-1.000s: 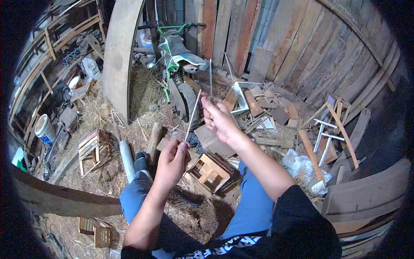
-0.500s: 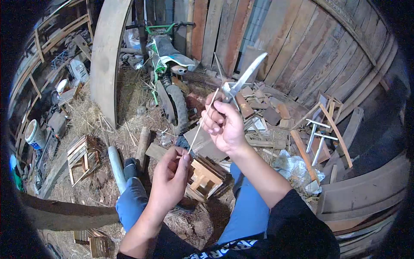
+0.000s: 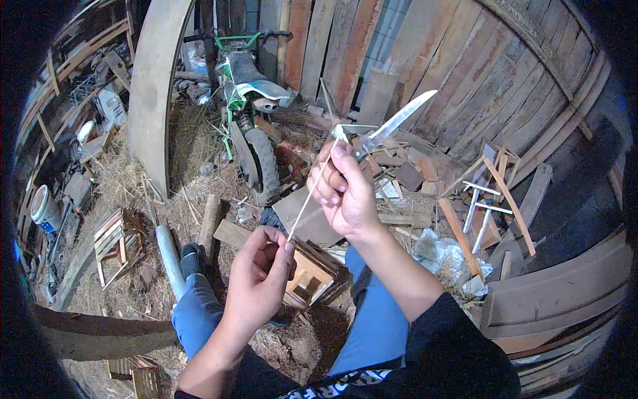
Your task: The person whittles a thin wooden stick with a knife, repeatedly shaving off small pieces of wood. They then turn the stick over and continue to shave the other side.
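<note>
My left hand (image 3: pixel 260 282) pinches the lower end of a thin wooden stick (image 3: pixel 305 205) between thumb and fingertips. The stick slants up to the right, and its upper part passes by the fingers of my right hand (image 3: pixel 347 189). That hand is closed around the dark handle of a knife (image 3: pixel 403 120), whose long bright blade points up and right, away from me. A small white piece (image 3: pixel 340 132) shows at the top of the right fist, near the stick's upper end. Below both hands, a small wooden box (image 3: pixel 309 274) stands on the ground between my legs.
A green and white dirt bike (image 3: pixel 251 83) stands ahead against a plank wall (image 3: pixel 438 73). Wood scraps and a plastic bag (image 3: pixel 442 256) lie to the right. Leftward are a tall curved board (image 3: pixel 154 100), a slatted wooden frame (image 3: pixel 114 243) and a white bucket (image 3: pixel 45 209).
The knife blade has swung to the right and lies flatter, while the stick stays pinched in my left hand. The surroundings have shifted slightly left in view.
</note>
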